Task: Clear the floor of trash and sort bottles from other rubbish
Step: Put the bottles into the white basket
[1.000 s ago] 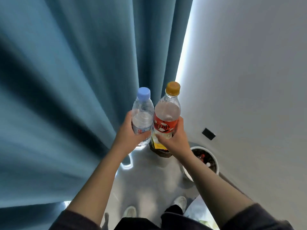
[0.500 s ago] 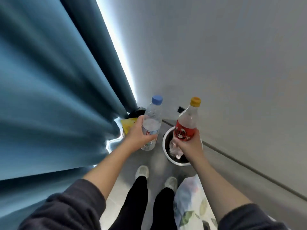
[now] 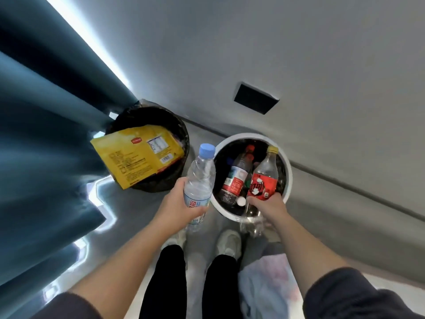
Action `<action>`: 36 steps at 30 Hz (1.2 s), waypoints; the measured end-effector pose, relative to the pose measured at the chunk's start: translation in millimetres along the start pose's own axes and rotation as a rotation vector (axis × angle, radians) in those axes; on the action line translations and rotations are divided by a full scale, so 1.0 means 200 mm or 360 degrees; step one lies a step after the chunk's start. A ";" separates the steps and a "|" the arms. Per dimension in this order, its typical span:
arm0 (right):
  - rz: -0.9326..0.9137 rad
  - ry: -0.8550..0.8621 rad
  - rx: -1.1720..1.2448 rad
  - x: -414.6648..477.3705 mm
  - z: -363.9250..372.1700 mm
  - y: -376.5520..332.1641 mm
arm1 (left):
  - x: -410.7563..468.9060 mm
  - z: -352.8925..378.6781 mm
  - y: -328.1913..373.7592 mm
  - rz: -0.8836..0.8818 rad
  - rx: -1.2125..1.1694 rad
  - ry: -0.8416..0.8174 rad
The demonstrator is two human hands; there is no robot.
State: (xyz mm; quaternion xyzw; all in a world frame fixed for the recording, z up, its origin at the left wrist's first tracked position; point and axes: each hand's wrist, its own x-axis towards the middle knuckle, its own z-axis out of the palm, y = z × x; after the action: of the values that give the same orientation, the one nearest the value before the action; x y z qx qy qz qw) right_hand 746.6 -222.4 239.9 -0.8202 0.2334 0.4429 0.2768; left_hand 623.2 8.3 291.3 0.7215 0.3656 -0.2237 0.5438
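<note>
My left hand [image 3: 178, 207] grips a clear water bottle [image 3: 200, 180] with a blue cap, just left of the white bin [image 3: 288, 173]. My right hand [image 3: 268, 207] grips a clear bottle with a red label and a yellow cap [image 3: 263, 178], held over the near side of the white bin. Inside that bin lies a dark bottle with a red cap [image 3: 236, 178] among other bottles. A black bin [image 3: 181, 132] to the left holds a large yellow wrapper [image 3: 135, 155] that sticks out over its rim.
A teal curtain [image 3: 41, 134] hangs along the left. A grey wall with a dark socket plate [image 3: 255, 99] rises behind the bins. My legs and white shoes [image 3: 227, 241] stand on the glossy floor, and a pale plastic bag [image 3: 269, 286] lies by my right foot.
The view has tipped down from the curtain and wall onto the two bins. Both hands have lowered the bottles; the red-labelled one now hangs over the white bin.
</note>
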 end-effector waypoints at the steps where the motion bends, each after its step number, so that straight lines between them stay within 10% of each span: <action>1: 0.0046 -0.0033 -0.0010 0.06 0.02 0.00 | 0.04 0.02 -0.03 -0.0008 -0.0002 -0.0005; 15: -0.0039 0.0196 -0.0238 0.25 0.12 -0.09 | 0.26 0.12 -0.05 0.0005 0.0008 -0.0056; 25: -0.0543 0.0575 0.0377 0.23 0.06 -0.12 | 0.29 0.13 0.05 0.0067 0.0025 -0.0093; 36: -0.0348 0.0527 0.0229 0.26 0.23 -0.01 | 0.34 0.17 -0.01 0.0084 0.0017 -0.0079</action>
State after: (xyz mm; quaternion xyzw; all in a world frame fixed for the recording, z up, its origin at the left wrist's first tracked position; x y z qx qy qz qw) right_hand 747.2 -198.2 175.1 -0.8804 0.2162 0.2515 0.3389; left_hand 667.3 -5.5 231.3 0.7280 0.3316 -0.2291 0.5546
